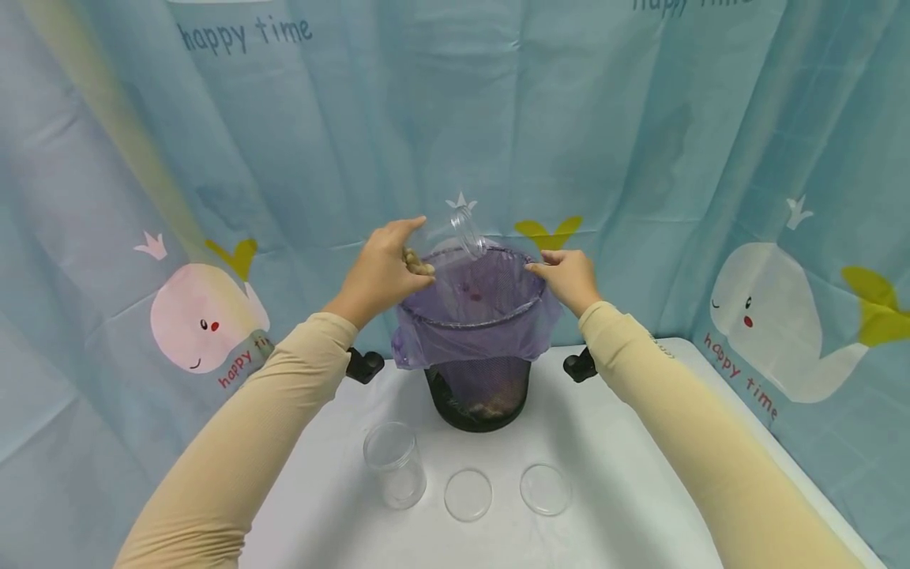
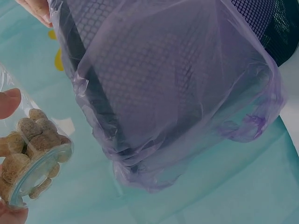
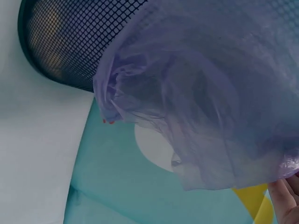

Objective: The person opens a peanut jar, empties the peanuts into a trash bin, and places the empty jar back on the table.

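My left hand grips a clear plastic jar by its base end. The jar lies tilted over the left side of a black mesh trash can, with its threaded, uncovered mouth toward the right. In the left wrist view, rounded brown lumps are gathered at the jar's base. A purple trash bag lines the can and folds down over its rim. At the rim's right side, my right hand pinches the bag-covered edge between thumb and fingers.
On the white table, a second clear jar stands front left of the can. Two clear round lids lie in front. Black clamp-like pieces sit at the table's back edge. A blue curtain hangs close behind.
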The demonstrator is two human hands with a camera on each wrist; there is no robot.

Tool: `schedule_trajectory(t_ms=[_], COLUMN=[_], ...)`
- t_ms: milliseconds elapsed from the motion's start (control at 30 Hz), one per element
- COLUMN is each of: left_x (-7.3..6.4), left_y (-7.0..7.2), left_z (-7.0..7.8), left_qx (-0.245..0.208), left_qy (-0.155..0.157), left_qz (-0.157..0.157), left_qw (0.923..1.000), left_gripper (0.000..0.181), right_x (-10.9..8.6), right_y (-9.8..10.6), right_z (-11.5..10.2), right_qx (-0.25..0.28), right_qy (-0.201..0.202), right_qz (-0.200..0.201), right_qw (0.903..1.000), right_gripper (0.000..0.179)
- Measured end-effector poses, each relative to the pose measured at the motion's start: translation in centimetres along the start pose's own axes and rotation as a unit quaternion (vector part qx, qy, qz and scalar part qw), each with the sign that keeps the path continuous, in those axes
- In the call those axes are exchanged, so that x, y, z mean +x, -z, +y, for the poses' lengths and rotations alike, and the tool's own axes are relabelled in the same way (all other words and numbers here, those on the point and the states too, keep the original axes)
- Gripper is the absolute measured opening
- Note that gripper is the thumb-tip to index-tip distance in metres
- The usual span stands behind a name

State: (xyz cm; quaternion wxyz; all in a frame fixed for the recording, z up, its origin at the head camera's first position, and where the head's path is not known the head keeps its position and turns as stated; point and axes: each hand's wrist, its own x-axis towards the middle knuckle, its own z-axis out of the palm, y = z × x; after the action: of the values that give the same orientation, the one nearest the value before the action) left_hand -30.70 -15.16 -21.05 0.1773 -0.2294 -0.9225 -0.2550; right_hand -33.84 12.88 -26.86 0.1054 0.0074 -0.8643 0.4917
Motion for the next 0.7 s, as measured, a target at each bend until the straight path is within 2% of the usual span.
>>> schedule_trajectory(t_ms=[400,700], left_x=[0.1,-0.2], left_y=[-0.4,-0.7], left_z=[-0.2,-0.4], left_qx=[0.009,0.015], left_qy=[-0.006,0.0], left_qz=[0.004,-0.009], left_qw=[0.9999,0.9998], left_gripper=[0.086,0.087], right_x=[-0.1,-0.3], right_y=[-0.7,-1.3], right_z=[1.2,1.8], right_qx=[-0.012,-0.016], right_qy=[0.005,0.021], right_qz=[-0.007,0.006], right_qw=[0.9999,0.9996], right_gripper=[0.05,0.044])
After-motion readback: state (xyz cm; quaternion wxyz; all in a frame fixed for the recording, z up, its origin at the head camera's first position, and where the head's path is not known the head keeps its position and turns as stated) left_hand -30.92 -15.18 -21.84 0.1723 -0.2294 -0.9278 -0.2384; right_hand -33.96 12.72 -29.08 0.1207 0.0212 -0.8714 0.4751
